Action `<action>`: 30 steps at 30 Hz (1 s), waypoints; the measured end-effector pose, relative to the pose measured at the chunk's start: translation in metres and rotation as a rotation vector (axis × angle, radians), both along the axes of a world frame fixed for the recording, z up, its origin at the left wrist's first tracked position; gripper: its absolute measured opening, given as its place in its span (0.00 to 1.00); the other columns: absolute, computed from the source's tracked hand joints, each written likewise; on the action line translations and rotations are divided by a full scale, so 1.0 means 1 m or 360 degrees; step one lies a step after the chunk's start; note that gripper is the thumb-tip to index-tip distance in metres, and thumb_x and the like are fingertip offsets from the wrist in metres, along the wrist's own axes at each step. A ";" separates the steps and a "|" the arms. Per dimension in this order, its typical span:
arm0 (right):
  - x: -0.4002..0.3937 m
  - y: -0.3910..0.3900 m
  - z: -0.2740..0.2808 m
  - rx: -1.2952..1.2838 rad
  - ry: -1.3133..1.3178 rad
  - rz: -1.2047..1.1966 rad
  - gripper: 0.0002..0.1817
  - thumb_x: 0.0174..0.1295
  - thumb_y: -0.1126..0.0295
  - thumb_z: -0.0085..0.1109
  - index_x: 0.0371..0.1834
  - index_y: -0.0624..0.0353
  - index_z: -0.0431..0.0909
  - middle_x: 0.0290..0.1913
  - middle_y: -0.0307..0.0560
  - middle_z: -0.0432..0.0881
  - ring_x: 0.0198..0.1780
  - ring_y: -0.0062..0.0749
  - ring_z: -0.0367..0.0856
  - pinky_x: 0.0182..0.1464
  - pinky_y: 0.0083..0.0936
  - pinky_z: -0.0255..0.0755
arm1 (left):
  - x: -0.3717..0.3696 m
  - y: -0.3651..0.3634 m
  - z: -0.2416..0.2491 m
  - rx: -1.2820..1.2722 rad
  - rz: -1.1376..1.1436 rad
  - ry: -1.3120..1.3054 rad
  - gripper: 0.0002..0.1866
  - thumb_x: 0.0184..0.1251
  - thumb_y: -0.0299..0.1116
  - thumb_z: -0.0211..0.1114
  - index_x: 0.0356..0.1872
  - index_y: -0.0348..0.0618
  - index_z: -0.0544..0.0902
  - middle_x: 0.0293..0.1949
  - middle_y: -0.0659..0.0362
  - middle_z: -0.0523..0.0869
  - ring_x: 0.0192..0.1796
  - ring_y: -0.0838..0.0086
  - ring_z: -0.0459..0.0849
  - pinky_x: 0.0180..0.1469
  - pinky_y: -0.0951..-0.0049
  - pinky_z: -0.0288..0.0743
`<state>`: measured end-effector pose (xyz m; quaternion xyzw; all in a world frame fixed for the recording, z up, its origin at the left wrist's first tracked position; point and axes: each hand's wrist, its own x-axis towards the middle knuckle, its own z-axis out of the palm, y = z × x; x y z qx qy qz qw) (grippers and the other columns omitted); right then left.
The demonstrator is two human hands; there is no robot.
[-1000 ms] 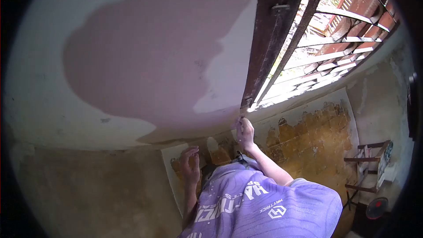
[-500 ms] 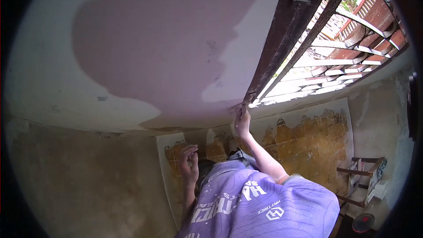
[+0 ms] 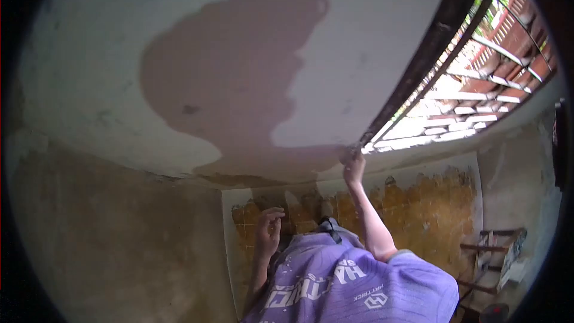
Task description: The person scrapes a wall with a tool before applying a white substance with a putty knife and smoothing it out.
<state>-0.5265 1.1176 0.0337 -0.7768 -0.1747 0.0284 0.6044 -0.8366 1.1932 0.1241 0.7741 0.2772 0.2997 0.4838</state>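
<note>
My right hand (image 3: 354,167) reaches out to the bottom end of the dark window frame (image 3: 418,72), where it meets the wall. Its fingers are pinched together against that corner; what they hold, if anything, is too small and blurred to make out. Ahead of me the pale wall (image 3: 359,42) carries a few grey smudges, and a large shadow falls across it. Lower and to the left, my left hand (image 3: 268,230) hangs in the air beside my body, touching nothing. Its fingers are loosely bent and apart, with nothing visible in them.
Metal grille bars (image 3: 478,84) cover the bright window at upper right. Below lies a floor patch of worn yellowish tiles (image 3: 412,209) with a pale border. A wooden stand (image 3: 490,257) is at lower right, beside a dark round object (image 3: 495,311).
My view has shifted, so the window frame and both hands appear farther right. My right hand stays at the frame's lower corner. My left hand remains loosely raised.
</note>
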 end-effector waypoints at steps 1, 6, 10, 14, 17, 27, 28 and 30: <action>-0.002 -0.005 0.015 -0.0024 0.0235 0.0095 0.14 0.67 0.72 0.51 0.54 0.66 0.72 0.27 0.52 0.79 0.30 0.32 0.80 0.35 0.31 0.74 | -0.011 0.005 -0.003 -0.0029 -0.0026 -0.0019 0.07 0.69 0.23 0.58 0.44 0.44 0.81 0.49 0.56 0.84 0.48 0.70 0.82 0.46 0.73 0.76; -0.060 -0.014 0.067 -0.0077 0.0706 0.0769 0.19 0.74 0.58 0.45 0.41 0.65 0.76 0.25 0.40 0.75 0.27 0.24 0.73 0.29 0.23 0.67 | -0.046 0.016 -0.001 -0.0266 0.0070 -0.0065 0.10 0.72 0.27 0.58 0.50 0.42 0.79 0.53 0.52 0.82 0.50 0.64 0.83 0.51 0.69 0.76; -0.138 -0.002 0.069 -0.0227 0.1057 0.1356 0.18 0.73 0.59 0.49 0.49 0.67 0.75 0.36 0.38 0.78 0.40 0.24 0.75 0.43 0.26 0.70 | -0.055 0.007 -0.023 -0.0139 0.0103 0.0323 0.25 0.71 0.35 0.60 0.66 0.38 0.69 0.62 0.43 0.74 0.58 0.56 0.78 0.57 0.61 0.74; -0.200 0.029 0.060 -0.0276 0.1012 0.1822 0.22 0.73 0.56 0.50 0.54 0.66 0.75 0.44 0.41 0.79 0.46 0.26 0.74 0.51 0.27 0.69 | -0.068 0.015 -0.012 -0.0570 -0.0009 0.0027 0.22 0.71 0.36 0.62 0.60 0.34 0.72 0.54 0.43 0.79 0.54 0.58 0.81 0.53 0.61 0.76; -0.230 0.055 0.075 -0.0403 0.0848 0.1918 0.23 0.72 0.53 0.51 0.55 0.64 0.75 0.45 0.42 0.80 0.46 0.26 0.73 0.50 0.27 0.69 | -0.096 0.032 0.015 -0.0595 0.0198 -0.0096 0.15 0.70 0.32 0.63 0.53 0.35 0.75 0.46 0.49 0.83 0.48 0.64 0.83 0.50 0.64 0.77; -0.316 0.088 0.077 -0.0084 0.0636 0.2075 0.19 0.61 0.59 0.63 0.47 0.61 0.77 0.38 0.41 0.81 0.42 0.22 0.73 0.46 0.26 0.71 | -0.187 0.068 -0.019 -0.1114 0.0547 -0.0437 0.16 0.61 0.22 0.69 0.46 0.40 0.71 0.44 0.58 0.81 0.46 0.73 0.82 0.49 0.72 0.77; -0.322 0.088 0.074 -0.0049 0.0615 0.2050 0.18 0.59 0.61 0.65 0.47 0.61 0.77 0.38 0.40 0.81 0.42 0.21 0.73 0.46 0.26 0.71 | -0.191 0.071 -0.024 -0.1124 0.0538 -0.0436 0.18 0.61 0.22 0.70 0.47 0.40 0.71 0.45 0.57 0.81 0.47 0.73 0.81 0.50 0.71 0.77; -0.328 0.089 0.084 -0.0055 0.0682 0.1968 0.19 0.60 0.66 0.66 0.51 0.63 0.77 0.42 0.41 0.82 0.45 0.22 0.76 0.49 0.26 0.72 | -0.191 0.079 -0.014 -0.1113 0.0518 -0.0434 0.20 0.61 0.22 0.70 0.51 0.40 0.71 0.46 0.57 0.81 0.48 0.72 0.81 0.53 0.70 0.77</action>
